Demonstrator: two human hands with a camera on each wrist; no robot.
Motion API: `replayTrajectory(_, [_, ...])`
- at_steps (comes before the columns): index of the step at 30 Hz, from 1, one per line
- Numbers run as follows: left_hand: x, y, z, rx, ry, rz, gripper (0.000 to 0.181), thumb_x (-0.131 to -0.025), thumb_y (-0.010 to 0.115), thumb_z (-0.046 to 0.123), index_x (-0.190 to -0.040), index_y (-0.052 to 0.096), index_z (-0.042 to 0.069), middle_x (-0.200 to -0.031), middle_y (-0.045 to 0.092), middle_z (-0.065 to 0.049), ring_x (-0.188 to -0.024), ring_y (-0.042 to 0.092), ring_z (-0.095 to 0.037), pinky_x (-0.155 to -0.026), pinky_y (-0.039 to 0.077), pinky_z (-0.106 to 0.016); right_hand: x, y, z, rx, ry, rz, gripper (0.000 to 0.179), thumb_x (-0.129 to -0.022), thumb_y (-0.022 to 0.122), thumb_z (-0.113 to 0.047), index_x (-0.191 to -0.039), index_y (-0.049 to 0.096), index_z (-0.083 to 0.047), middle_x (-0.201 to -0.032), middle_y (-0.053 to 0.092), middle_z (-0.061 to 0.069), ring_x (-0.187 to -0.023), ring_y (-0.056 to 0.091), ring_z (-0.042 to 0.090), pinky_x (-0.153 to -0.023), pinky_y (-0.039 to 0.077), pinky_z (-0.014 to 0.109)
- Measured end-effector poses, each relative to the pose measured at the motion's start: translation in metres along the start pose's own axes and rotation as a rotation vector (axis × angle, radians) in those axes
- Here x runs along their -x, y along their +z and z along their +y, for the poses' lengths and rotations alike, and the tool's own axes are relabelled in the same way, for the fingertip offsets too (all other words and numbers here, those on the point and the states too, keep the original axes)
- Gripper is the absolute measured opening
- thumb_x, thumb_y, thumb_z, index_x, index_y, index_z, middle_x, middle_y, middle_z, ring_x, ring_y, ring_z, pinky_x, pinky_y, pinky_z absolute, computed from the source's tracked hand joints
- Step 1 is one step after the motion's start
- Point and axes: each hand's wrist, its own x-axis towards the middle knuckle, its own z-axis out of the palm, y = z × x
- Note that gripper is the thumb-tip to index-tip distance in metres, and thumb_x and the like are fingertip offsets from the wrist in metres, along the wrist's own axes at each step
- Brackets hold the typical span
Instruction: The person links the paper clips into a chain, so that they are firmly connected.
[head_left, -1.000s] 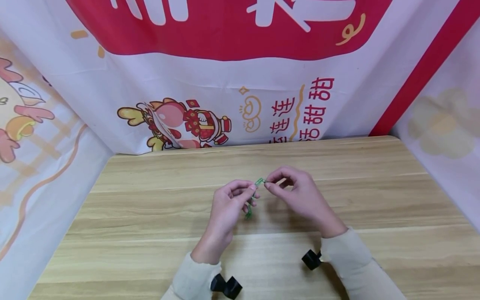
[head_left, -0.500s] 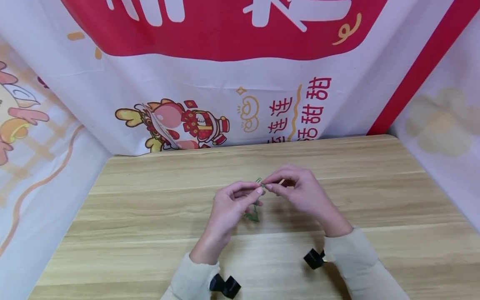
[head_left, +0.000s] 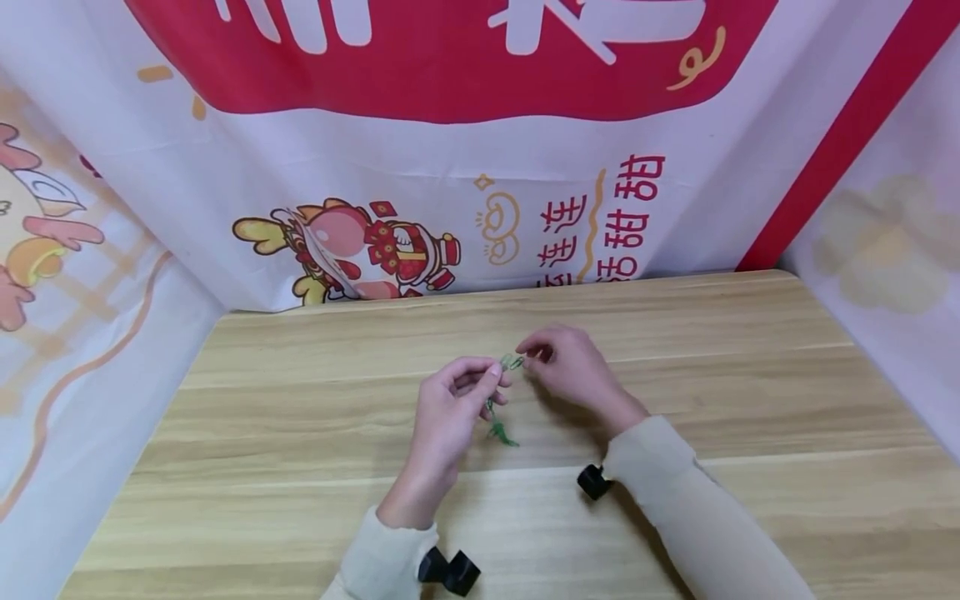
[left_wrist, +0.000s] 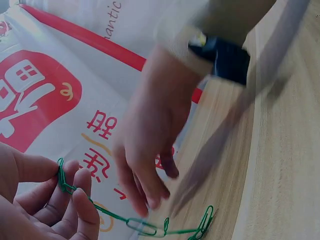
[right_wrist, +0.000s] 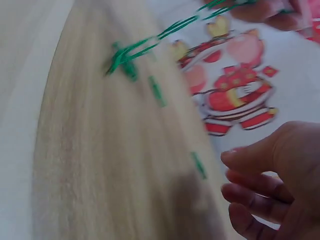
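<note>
The left hand [head_left: 450, 408] pinches a green paper-clip chain [head_left: 499, 431] between thumb and index finger, the other fingers loosely bent behind it. Above that pinch, the upper end of the chain juts towards the right hand [head_left: 570, 367]; below it the rest hangs down, ending in a bunched tangle of clips. Whether that lower end touches the tabletop [head_left: 300, 417], I cannot tell.

The right hand is just beside the upper end, fingers softly bent with a gap between thumb and fingertips, and it has hold of nothing. In the right wrist view, 2 short green pieces [right_wrist: 197, 165] show as blurs; I cannot tell if they are joined to the chain.

Further out, 2 pale sleeves [head_left: 652, 467] each carry a black device [head_left: 450, 573] at the wrist. The wood-grain tabletop runs back to a white cloth [head_left: 420, 150] printed with a red panel, a cartoon figure [head_left: 360, 250] and red characters. More printed cloth stands on the left and right.
</note>
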Motion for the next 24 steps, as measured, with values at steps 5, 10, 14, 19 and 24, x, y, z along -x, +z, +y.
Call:
replayTrajectory(5, [0.000, -0.001, 0.001, 0.022, -0.003, 0.002, 0.016, -0.105, 0.070, 0.015, -0.117, 0.074, 0.005, -0.106, 0.079, -0.010, -0.086, 0.072, -0.017, -0.070, 0.056, -0.024, -0.021, 0.012, 0.002, 0.212, 0.038, -0.073, 0.024, -0.094, 0.080, -0.015, -0.118, 0.079, -0.013, -0.114, 0.071, 0.008, -0.104, 0.065, 0.025, -0.094, 0.057, 0.045])
replayTrajectory(10, [0.000, -0.001, 0.002, 0.045, -0.011, 0.001, 0.014, -0.105, 0.070, 0.014, -0.116, 0.074, 0.006, -0.109, 0.078, -0.015, -0.084, 0.071, -0.016, -0.069, 0.055, -0.023, -0.026, 0.012, 0.001, 0.256, 0.035, -0.130, 0.005, -0.094, 0.080, -0.013, -0.096, 0.075, -0.012, -0.102, 0.066, 0.007, -0.096, 0.060, 0.023, -0.086, 0.054, 0.040])
replayTrajectory(14, [-0.001, -0.001, 0.001, 0.046, -0.018, -0.005, 0.015, -0.105, 0.069, 0.015, -0.117, 0.074, 0.006, -0.112, 0.078, -0.016, -0.084, 0.071, -0.015, -0.068, 0.054, -0.022, -0.023, 0.009, 0.001, 0.231, 0.026, -0.190, 0.010, -0.096, 0.078, -0.012, -0.089, 0.071, -0.012, -0.096, 0.064, 0.006, -0.089, 0.059, 0.021, -0.081, 0.052, 0.035])
replayTrajectory(19, [-0.001, -0.002, 0.001, 0.050, -0.024, -0.004, 0.015, -0.105, 0.070, 0.016, -0.117, 0.074, 0.007, -0.108, 0.079, -0.011, -0.084, 0.071, -0.015, -0.067, 0.054, -0.022, -0.011, 0.006, 0.004, 0.186, -0.022, -0.212, 0.010, -0.101, 0.074, -0.014, -0.094, 0.068, -0.013, -0.098, 0.062, 0.006, -0.090, 0.058, 0.021, -0.081, 0.051, 0.036])
replayTrajectory(24, [-0.001, -0.001, 0.001, 0.051, -0.028, -0.005, 0.015, -0.105, 0.070, 0.016, -0.116, 0.074, 0.007, -0.103, 0.079, -0.005, -0.084, 0.070, -0.015, -0.067, 0.054, -0.022, 0.004, 0.005, 0.007, 0.137, -0.043, -0.121, 0.009, -0.101, 0.074, -0.014, -0.096, 0.067, -0.017, -0.101, 0.062, 0.004, -0.090, 0.059, 0.020, -0.082, 0.052, 0.036])
